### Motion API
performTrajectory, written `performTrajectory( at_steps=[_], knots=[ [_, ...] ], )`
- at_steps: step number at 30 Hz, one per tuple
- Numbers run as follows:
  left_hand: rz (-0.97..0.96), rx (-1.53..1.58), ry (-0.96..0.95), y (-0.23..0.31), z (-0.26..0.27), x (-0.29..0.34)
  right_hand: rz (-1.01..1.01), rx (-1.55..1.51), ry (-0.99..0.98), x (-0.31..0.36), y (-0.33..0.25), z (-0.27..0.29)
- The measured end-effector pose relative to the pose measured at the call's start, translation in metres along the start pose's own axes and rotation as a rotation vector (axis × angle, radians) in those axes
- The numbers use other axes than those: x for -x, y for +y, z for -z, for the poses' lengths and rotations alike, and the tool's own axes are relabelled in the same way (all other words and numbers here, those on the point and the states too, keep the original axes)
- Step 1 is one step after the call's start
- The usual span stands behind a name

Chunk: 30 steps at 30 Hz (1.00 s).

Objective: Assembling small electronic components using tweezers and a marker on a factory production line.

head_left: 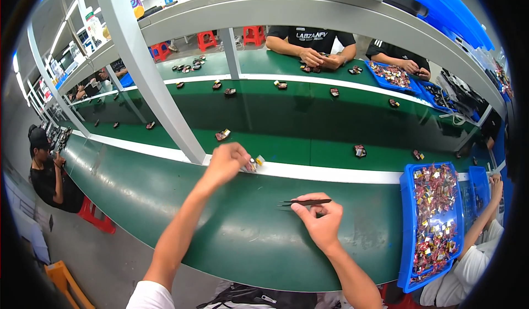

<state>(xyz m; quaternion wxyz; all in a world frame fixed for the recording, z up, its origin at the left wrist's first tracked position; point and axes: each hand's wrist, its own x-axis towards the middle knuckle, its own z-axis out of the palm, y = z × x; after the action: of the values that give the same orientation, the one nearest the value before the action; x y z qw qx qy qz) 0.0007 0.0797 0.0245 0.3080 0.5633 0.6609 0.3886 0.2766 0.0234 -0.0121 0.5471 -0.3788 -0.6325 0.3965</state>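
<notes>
My left hand point(226, 164) reaches over the white rail point(341, 175) between the table and the green belt. Its fingers are closed on a small electronic part with a yellow tab point(260, 159), which the fingertips partly hide. Above the green tabletop point(231, 226), my right hand point(321, 221) grips dark tweezers point(308, 202), their thin tips pointing left and slightly apart. Nothing sits between those tips. On the belt, a small dark-and-red part with a yellow tab point(222, 135) lies just beyond my left hand.
A blue tray point(407, 226) heaped with small red, yellow and white parts stands at the right. More small parts point(360, 151) are spread along the belt point(275, 138). A grey upright post point(149, 72) rises left of my left hand. Co-workers sit across, at left and at right.
</notes>
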Motion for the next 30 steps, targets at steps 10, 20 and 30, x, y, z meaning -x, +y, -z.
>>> performTrajectory(
  at_steps=[10,20,30],
  knots=[
    [-0.187,0.256,0.069,-0.003,-0.061,0.09,-0.157,-0.139,-0.062,0.0,-0.004,-0.009],
    [-0.441,0.065,0.144,0.003,-0.064,0.096,-0.122,0.023,-0.079,0.002,0.004,-0.008],
    [-0.543,0.028,0.151,0.003,-0.066,0.097,-0.288,-0.201,-0.072,0.0,0.009,-0.01]
  ],
)
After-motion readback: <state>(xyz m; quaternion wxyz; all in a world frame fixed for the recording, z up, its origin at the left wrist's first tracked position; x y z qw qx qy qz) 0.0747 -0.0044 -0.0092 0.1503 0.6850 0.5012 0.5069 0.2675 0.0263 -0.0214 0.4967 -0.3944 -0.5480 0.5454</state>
